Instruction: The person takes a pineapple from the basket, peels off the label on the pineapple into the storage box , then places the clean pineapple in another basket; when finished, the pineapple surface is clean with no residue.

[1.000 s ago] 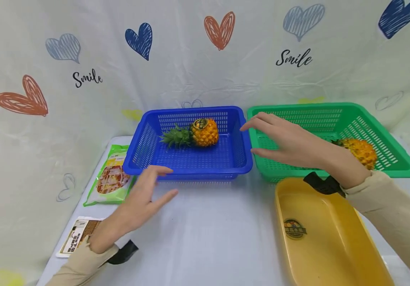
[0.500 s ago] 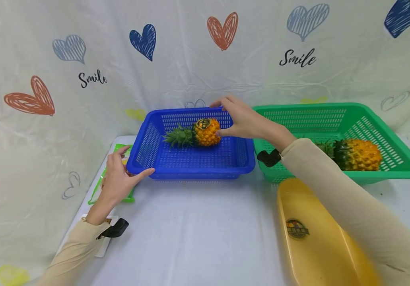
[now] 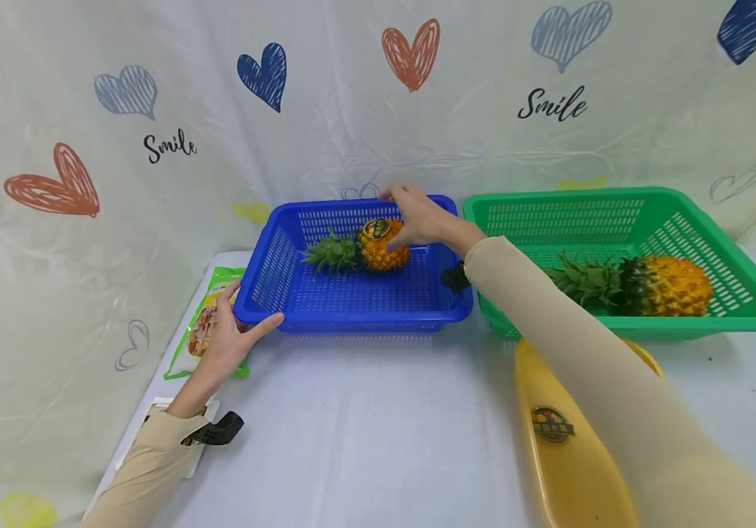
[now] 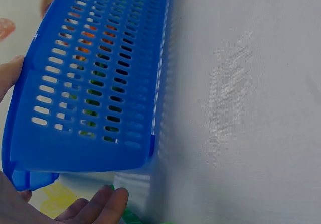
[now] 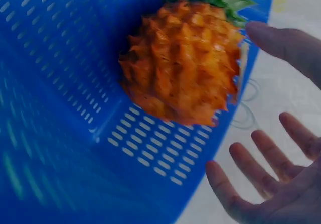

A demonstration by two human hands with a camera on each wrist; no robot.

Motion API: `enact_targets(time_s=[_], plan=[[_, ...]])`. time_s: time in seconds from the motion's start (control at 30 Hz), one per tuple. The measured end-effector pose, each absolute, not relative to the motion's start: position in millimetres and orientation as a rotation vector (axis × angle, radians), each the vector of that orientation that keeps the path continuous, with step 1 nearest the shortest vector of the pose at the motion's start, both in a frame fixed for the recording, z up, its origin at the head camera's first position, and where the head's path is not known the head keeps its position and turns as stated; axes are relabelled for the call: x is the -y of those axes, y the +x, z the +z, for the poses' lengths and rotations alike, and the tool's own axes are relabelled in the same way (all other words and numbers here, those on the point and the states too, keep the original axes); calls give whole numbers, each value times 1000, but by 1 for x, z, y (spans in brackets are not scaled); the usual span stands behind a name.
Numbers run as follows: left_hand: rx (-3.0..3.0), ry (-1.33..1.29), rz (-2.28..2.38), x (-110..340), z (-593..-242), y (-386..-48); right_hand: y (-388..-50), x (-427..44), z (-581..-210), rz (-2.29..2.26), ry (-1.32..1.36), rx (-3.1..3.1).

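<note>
My left hand (image 3: 222, 341) is at the front left corner of a blue perforated plastic basket (image 3: 358, 317). Its thumb lies along the rim, and the fingers reach round the left side; in the left wrist view several fingertips (image 4: 113, 204) stand just off the wall (image 4: 90, 153). Inside the basket a small pineapple (image 3: 371, 257) lies on its side, leaves to the left, with a round black-and-gold sticker. My right hand (image 3: 417, 216) hovers over the pineapple's right end. In the right wrist view its thumb is close beside the pineapple (image 5: 180, 63), other fingers spread apart from it.
A green basket (image 3: 701, 323) with another pineapple (image 3: 664, 286) stands to the right. Before it is a yellow tub (image 3: 575, 462) with a sticker, partly under my right sleeve. A green-edged food packet (image 3: 186, 359) and a flat package (image 3: 202, 447) lie on the left.
My right hand has moved left from above the green basket to over the pineapple in the blue one. My left hand has moved up and left to the blue basket's corner.
</note>
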State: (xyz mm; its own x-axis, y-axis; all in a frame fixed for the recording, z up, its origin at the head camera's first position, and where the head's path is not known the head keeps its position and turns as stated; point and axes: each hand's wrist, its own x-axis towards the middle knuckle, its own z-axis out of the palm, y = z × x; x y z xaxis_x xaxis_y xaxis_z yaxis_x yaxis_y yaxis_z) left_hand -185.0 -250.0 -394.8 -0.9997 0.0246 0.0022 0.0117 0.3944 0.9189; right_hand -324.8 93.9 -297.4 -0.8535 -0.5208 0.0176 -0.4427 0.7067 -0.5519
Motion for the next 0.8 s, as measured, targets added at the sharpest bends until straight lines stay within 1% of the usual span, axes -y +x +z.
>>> enact_targets(time_s=[0.3,0.47,0.8], plan=[[-2571,72,1777,249,-396,-187,-336,-81,-319,-779,-631,-2769],[-2601,61,1734,249,-395,-186,-340,-80,-330,-824,-624,-2765],[-2643,26,1692,249,-394,-187,-343,-80,-334,-829,-680,-2732]])
